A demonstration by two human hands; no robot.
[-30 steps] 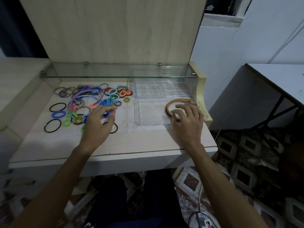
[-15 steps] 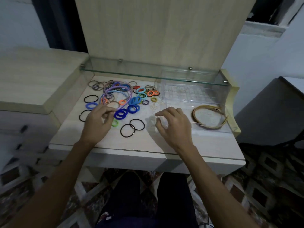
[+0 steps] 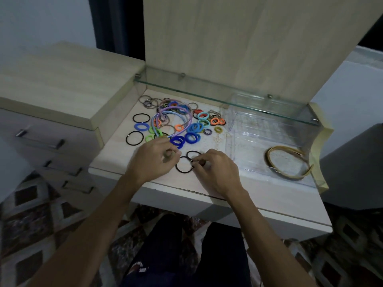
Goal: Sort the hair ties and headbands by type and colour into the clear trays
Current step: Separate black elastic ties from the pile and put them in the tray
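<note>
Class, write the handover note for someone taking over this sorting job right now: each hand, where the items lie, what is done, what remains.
Left hand: fingers curled, pinching something small; I cannot tell what.
Right hand: fingertips pinching the two thin black hair ties at the near edge of the desk.
Done: one tan headband lies in the near clear tray.
Left: the mixed pile of coloured hair ties and the purple and blue headbands across it, still loose on the desk left of the trays, plus black ties at the pile's left edge. The far clear tray looks empty.
</note>
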